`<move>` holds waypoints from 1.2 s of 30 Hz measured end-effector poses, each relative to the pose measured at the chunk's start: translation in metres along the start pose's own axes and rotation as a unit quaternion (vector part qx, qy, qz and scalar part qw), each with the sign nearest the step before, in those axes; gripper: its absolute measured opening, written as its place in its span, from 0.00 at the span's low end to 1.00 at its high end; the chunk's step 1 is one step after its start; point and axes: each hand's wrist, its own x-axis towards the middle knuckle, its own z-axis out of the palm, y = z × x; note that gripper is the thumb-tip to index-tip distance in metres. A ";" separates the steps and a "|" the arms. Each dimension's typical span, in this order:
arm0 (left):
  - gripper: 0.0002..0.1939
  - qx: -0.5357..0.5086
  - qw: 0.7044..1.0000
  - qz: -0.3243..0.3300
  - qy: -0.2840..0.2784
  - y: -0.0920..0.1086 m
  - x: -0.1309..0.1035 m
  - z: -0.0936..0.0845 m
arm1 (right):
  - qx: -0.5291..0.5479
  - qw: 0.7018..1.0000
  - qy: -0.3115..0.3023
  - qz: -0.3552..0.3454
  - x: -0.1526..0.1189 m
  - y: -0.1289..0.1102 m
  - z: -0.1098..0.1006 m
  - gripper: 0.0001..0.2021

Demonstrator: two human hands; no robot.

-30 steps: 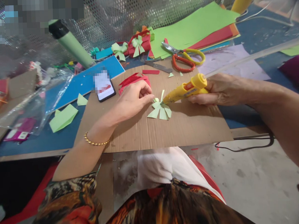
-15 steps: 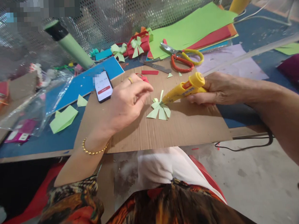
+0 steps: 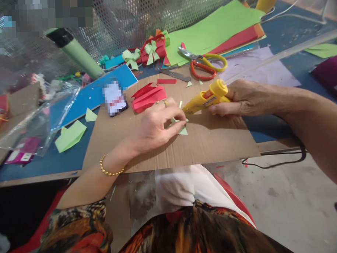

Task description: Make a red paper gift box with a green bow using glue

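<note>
Item, left hand (image 3: 157, 123): has come down from its raised spot at the nine o'clock side and now covers most of the bow; thumb and forefinger nearly meet over it. Whether they pinch the paper or only press near it, I cannot tell.

Item, right hand (image 3: 239, 98): closed round the glue gun (image 3: 206, 99), unmoved at two o'clock, nozzle aimed down at the bow's middle. My left fingertips hide the contact, if any.

Item, bow (image 3: 183, 131): pale green paper, flat on the cardboard (image 3: 213, 139); only a few tails show past my fingers. It stays where it was.

Item, red box (image 3: 149, 97): half past ten from the bow, lying apart from it; in full view again except at its near edge, now that my hand has swung off it.

Meaning of the change, as I judge it: both hands now work at one spot, so the bow can be steadied or shaped while the nozzle is close; hot glue near my fingertips is the risk. Bow and red box are not yet joined.

Also listed: scissors (image 3: 203, 70), one o'clock, lying open; phone (image 3: 115, 97), ten o'clock; trimmed boxes, eleven o'clock, farther back on the tabletop (image 3: 270, 129).
</note>
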 end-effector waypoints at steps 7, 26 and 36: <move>0.04 -0.038 0.990 -0.133 0.031 -0.013 0.009 0.002 | 0.016 1.000 -0.004 0.019 -0.002 -0.002 0.000 0.32; 0.15 -0.032 0.991 -0.129 0.000 -0.021 0.015 0.010 | 0.075 0.995 0.013 0.067 -0.006 -0.007 -0.003 0.27; 0.21 -0.043 0.990 -0.133 0.000 -0.023 0.015 0.011 | 0.101 0.991 0.027 0.086 -0.006 -0.004 -0.004 0.26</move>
